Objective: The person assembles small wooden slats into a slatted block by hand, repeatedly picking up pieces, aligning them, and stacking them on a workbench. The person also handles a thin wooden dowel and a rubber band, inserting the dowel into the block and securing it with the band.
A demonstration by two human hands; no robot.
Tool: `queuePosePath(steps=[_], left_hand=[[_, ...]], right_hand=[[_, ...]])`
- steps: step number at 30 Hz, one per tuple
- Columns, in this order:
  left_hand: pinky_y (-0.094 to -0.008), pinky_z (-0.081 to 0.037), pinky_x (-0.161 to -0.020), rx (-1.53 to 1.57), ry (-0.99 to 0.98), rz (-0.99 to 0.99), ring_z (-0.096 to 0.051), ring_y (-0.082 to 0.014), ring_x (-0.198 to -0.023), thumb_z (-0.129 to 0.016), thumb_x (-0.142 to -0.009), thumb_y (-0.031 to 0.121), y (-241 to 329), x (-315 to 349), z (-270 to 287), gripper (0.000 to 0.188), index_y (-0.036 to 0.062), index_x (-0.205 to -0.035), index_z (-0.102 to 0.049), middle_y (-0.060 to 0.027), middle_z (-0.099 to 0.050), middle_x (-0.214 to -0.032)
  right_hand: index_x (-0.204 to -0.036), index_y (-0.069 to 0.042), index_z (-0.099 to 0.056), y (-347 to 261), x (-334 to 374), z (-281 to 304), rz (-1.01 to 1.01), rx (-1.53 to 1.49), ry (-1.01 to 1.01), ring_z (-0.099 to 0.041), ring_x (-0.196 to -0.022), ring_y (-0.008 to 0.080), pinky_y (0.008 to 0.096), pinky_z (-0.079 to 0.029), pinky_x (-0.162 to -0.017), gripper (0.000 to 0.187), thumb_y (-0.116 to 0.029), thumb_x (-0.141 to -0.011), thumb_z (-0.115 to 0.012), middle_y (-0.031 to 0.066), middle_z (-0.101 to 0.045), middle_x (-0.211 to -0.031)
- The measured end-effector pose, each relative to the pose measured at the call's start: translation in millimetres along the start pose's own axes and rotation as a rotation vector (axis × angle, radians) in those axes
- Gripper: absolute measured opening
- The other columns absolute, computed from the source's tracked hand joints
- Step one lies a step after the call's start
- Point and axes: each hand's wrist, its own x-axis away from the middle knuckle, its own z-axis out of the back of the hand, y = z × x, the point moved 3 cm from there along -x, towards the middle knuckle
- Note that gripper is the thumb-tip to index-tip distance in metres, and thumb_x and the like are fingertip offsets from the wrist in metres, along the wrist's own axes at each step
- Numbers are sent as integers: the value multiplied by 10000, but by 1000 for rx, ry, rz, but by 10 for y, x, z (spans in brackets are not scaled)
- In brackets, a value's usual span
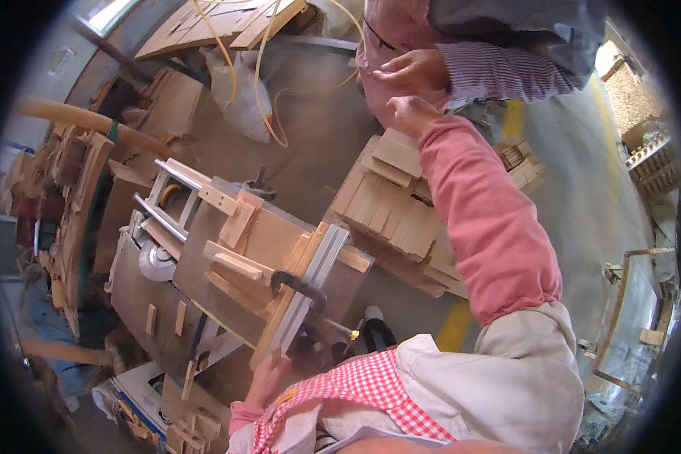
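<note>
My left hand (268,376) is closed on the near end of a fence (308,291) made of an aluminium rail beside a wooden strip. A dark clamp (301,289) grips the fence over a wooden board. Left of it lies a saw table with a round saw blade (157,262) and several small wood strips. My right arm, in a pink sleeve, stretches far forward. At its end my right hand (414,116) has curled fingers, just below a co-worker's hand (415,72) and against their pink garment; whatever it pinches is hidden.
Stacked wooden boards (390,200) stand beneath my right forearm. Wood offcuts (72,204) crowd the left side. A yellow hose (259,76) loops down at the back beside a pale plastic bag (238,94). A framed panel (634,314) stands at right.
</note>
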Motion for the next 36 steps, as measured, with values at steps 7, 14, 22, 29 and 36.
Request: queuePosePath(steps=[7,14,22,29,36], left_hand=[[-289,-462,-739,-77,47,-102,-569,-138,-798,-546,-911,120,149,94,6,117,14,-871,-570,-36,-599,-825],[-324,-460,-738,-61,37,-102,-586,-196,-796,-545,-889,129,104,55,-6,112,22,-876,-577,-76,-596,-798],[-321,-459,-727,-37,48,-122,-567,-167,-775,-526,-882,84,67,57,-18,83,16,-858,-567,-55,-586,-788],[-297,-466,-741,69,44,-61,-561,-145,-791,-506,-873,18,112,80,-29,65,15,-861,-569,-43,-592,-828],[-293,-464,-745,9,49,-118,-561,-143,-805,-505,-883,39,151,79,-48,81,22,-878,-584,-43,-601,-846]], right_hand=[[-1087,-87,-645,-474,-517,-386,31,142,-283,-643,-952,307,409,-495,-839,287,-136,-846,-498,155,-676,-1010],[-1058,-88,-657,-1687,-785,-227,298,10,-178,-646,-926,302,409,-495,-812,285,-144,-813,-523,149,-679,-979],[-1025,-89,-671,-2440,-1069,-377,450,-49,-250,-648,-897,296,410,-494,-781,283,-153,-776,-552,141,-682,-944],[-996,-90,-683,-2145,-1003,-688,407,-9,-354,-651,-872,291,410,-493,-753,283,-161,-744,-578,135,-685,-914],[-967,-90,-696,-1849,-823,-592,364,6,-376,-654,-847,286,411,-492,-726,283,-169,-711,-603,128,-688,-883]])
